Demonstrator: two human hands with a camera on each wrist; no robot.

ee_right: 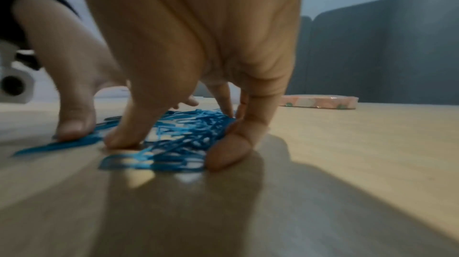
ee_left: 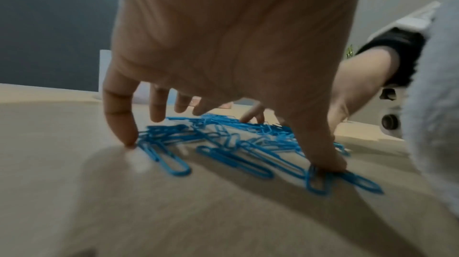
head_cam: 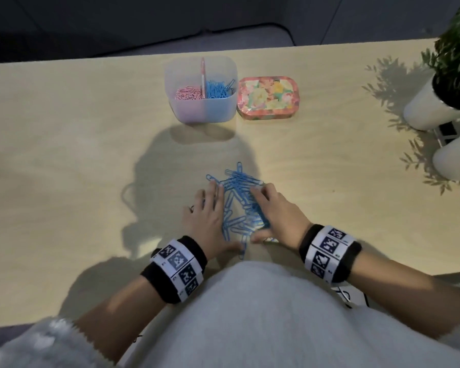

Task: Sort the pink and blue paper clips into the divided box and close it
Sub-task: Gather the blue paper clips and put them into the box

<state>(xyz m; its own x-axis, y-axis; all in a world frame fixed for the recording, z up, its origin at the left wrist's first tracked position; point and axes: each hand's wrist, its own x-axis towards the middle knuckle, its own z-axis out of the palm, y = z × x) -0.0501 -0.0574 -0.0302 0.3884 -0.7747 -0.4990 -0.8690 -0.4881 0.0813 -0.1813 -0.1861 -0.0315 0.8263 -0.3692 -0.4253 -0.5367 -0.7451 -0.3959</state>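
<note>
A loose heap of blue paper clips lies on the table near me, between my two hands. My left hand stands at the heap's left side, fingers spread, little finger and thumb tips pressing the table and some clips. My right hand flanks the right side, its fingers lying over the clips and its thumb down at the near edge. Further back stands the translucent divided box, open, with pink clips left of the divider and blue clips on the right. Its flowered lid lies beside it.
The wooden table stretches to both sides. Two white plant pots with green foliage stand at the far right. A dark partition rises behind the table's back edge.
</note>
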